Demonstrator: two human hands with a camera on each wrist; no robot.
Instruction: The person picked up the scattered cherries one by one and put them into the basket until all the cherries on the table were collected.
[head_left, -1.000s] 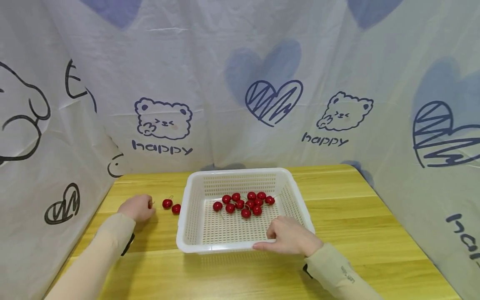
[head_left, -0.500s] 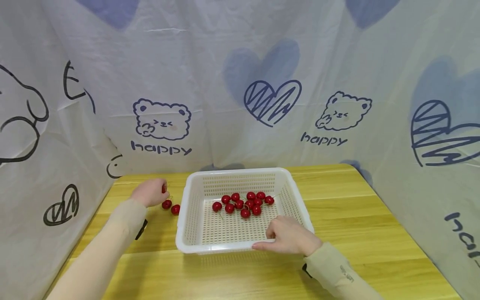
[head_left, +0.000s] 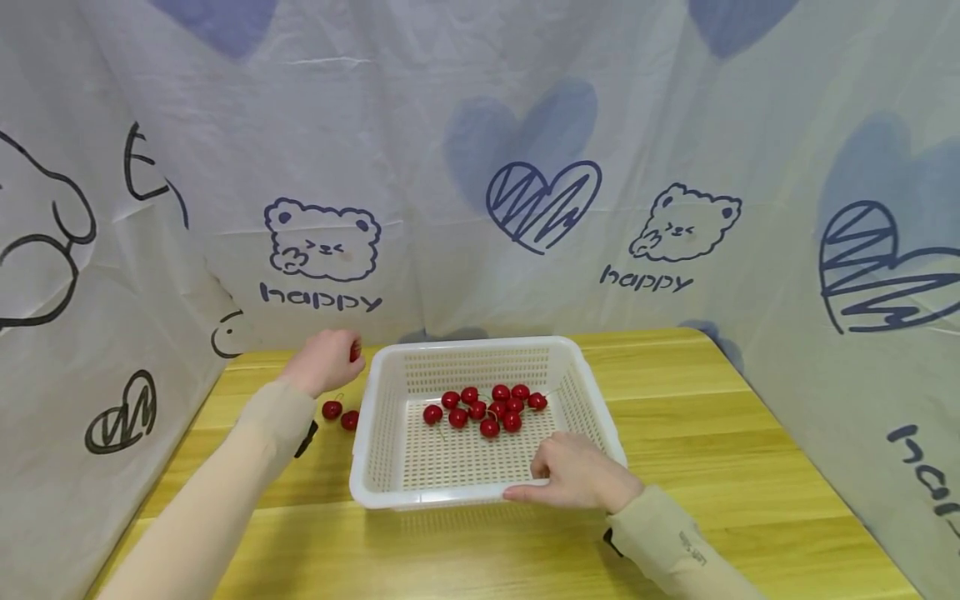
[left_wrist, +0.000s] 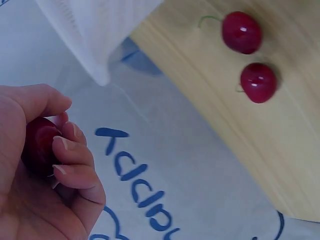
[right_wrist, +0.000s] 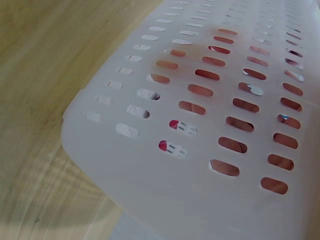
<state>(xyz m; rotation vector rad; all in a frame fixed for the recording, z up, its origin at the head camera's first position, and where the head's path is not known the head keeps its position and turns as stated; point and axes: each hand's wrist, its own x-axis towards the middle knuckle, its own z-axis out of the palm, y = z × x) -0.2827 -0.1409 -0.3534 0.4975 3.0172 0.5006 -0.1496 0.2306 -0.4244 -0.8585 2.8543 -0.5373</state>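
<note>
My left hand [head_left: 322, 363] is raised just off the basket's left back corner, its fingers curled round a dark red cherry [left_wrist: 40, 147] that shows between thumb and fingertips in the left wrist view. With my right hand [head_left: 573, 471] I grip the near rim of the white plastic basket [head_left: 420, 497], thumb along the outside and fingers over the inside. Several red cherries [head_left: 477, 409] with stems lie grouped on the basket's slotted floor. In the right wrist view the perforated basket wall [right_wrist: 125, 170] fills most of the picture, and the fingers show through its slots.
Two loose cherries, one at the left [head_left: 332, 409] and one beside the basket wall [head_left: 350, 420], lie on the yellow wood-grain table [head_left: 720, 467]. A pale cloth [head_left: 450, 275] printed with bears and hearts hangs behind and at both sides.
My left hand has lifted off the table with a cherry and moved right and away, passing over the two loose cherries toward the basket. The right hand keeps its hold on the rim.
</note>
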